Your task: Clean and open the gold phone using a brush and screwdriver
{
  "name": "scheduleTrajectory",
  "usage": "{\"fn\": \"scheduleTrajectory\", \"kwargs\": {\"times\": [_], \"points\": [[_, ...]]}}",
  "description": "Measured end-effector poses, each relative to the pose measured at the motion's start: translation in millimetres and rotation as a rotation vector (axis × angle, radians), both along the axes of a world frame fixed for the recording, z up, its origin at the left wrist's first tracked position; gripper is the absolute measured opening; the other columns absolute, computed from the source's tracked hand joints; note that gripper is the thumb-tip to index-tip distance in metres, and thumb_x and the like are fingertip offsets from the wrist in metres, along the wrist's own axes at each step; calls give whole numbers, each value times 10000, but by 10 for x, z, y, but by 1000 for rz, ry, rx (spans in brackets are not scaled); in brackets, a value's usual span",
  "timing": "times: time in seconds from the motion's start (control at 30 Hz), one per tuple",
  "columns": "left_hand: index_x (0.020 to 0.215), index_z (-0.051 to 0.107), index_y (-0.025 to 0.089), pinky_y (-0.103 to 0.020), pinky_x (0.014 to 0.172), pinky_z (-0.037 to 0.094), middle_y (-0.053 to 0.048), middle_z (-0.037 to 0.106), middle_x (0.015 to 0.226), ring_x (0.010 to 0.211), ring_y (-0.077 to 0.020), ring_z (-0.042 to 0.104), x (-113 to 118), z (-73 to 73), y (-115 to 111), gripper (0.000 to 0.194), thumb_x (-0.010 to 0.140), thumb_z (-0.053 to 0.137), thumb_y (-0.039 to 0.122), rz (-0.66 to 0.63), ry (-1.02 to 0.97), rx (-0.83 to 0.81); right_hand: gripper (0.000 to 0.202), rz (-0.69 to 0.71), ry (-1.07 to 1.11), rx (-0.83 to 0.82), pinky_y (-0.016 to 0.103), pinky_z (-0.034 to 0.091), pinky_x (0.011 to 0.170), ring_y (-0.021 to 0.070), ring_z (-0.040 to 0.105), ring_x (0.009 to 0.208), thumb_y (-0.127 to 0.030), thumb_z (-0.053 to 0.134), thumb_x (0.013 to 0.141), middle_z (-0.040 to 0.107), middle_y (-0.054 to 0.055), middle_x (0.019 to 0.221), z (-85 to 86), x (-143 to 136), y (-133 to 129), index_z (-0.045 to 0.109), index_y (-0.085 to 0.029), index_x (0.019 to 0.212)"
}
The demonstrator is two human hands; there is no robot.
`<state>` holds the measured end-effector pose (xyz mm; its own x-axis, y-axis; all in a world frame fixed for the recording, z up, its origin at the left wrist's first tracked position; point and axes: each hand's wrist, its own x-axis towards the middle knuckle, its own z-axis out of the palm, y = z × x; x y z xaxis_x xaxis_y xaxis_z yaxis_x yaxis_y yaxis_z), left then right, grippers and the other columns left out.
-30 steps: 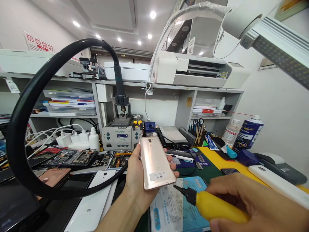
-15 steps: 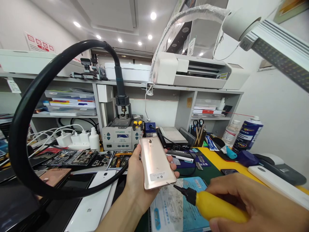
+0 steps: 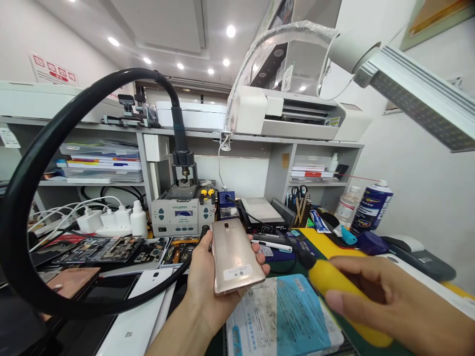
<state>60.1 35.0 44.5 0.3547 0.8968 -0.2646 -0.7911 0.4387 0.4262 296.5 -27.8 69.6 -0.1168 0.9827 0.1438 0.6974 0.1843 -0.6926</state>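
A gold smartphone (image 3: 237, 252) rests back side up in my left hand (image 3: 208, 277), whose thumb and fingers wrap its two long edges. My right hand (image 3: 401, 301) grips a yellow screwdriver (image 3: 339, 284), blurred by motion. Its dark front end points up and left, apart from the phone, and its thin tip cannot be made out. Below the phone lies a blue and white box-like packet (image 3: 282, 316) with printed text, on the green bench mat.
A thick black hose (image 3: 11, 237) loops across the left side. A white phone (image 3: 137, 316) and opened phone parts (image 3: 115, 249) lie at left. Behind stand a soldering station (image 3: 181, 217) and a flat device (image 3: 261, 210). A blue spray can (image 3: 373, 207) stands at right; a lamp (image 3: 419, 94) hangs above.
My right hand has drawn the screwdriver away from the phone's bottom edge, turning its front end upward. The phone stays in my left hand, and the whole view has shifted slightly.
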Motion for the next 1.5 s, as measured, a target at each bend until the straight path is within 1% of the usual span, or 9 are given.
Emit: {"fn": "scheduleTrajectory", "kwargs": {"times": [0.2, 0.3, 0.47, 0.67, 0.87, 1.03, 1.23, 1.37, 1.5], "points": [[1276, 602, -2, -457, 664, 628, -218, 714, 947, 720, -308, 738, 1, 9, -5, 595, 1002, 362, 469, 60, 19, -101, 356, -205, 97, 14, 260, 465, 599, 187, 622, 724, -539, 658, 846, 693, 15, 811, 55, 506, 445, 697, -186, 871], [1313, 583, 8, -469, 657, 633, -234, 708, 1012, 758, -318, 743, 9, 7, 2, 580, 1005, 373, 452, 98, 53, -134, 305, -289, 60, -28, 264, 511, 666, 173, 652, 780, -453, 700, 868, 712, 37, 872, -61, 761, 805, 682, -151, 908], [1315, 594, 48, -501, 649, 638, -234, 714, 1066, 788, -332, 751, 18, -2, 26, 544, 1019, 347, 433, 135, 80, -173, 259, -447, -58, -100, 338, 589, 720, 171, 688, 825, -365, 625, 980, 695, 46, 1039, -327, 1068, 1398, 649, -148, 1119], [1280, 620, 40, -512, 619, 640, -262, 717, 1072, 795, -359, 761, 8, 0, 55, 557, 1025, 325, 437, 147, 85, -187, 308, -555, -173, -148, 417, 587, 840, 231, 682, 1000, -337, 642, 971, 663, 79, 1212, -508, 1201, 1790, 627, -160, 1223], [1281, 607, 28, -506, 609, 643, -270, 718, 1065, 784, -349, 766, -11, 17, 43, 550, 1030, 324, 426, 173, 81, -182, 314, -565, -265, -147, 433, 580, 861, 237, 677, 1024, -338, 639, 973, 658, 81, 1230, -613, 1206, 1861, 623, -165, 1235], [1302, 597, 46, -513, 607, 643, -257, 718, 1085, 799, -341, 766, -23, 0, 51, 540, 1031, 325, 427, 186, 74, -184, 296, -533, -330, -113, 413, 589, 835, 228, 687, 986, -341, 639, 973, 672, 72, 1195, -584, 1218, 1786, 637, -161, 1207], [1306, 611, 74, -533, 596, 638, -244, 712, 1142, 877, -371, 752, -68, -46, 130, 525, 1018, 356, 430, 226, 20, -163, 334, -520, -431, 134, 480, 542, 935, 257, 642, 1113, -337, 627, 979, 623, 96, 1304, -423, 1101, 1507, 603, -184, 1274], [1322, 599, 57, -537, 619, 643, -255, 692, 1179, 911, -366, 742, -131, -40, 166, 528, 1020, 345, 408, 245, 9, -142, 229, -220, -455, 153, 416, 572, 870, 208, 684, 987, -337, 606, 994, 690, 67, 1163, -399, 850, 1339, 663, -174, 1145], [1328, 593, 46, -529, 598, 644, -263, 687, 1172, 912, -368, 737, -213, -41, 185, 531, 1022, 311, 376, 291, 7, -116, 205, 70, -492, 112, 392, 584, 829, 194, 697, 925, -330, 619, 988, 711, 49, 1084, -517, 567, 1347, 680, -159, 1083]]}}
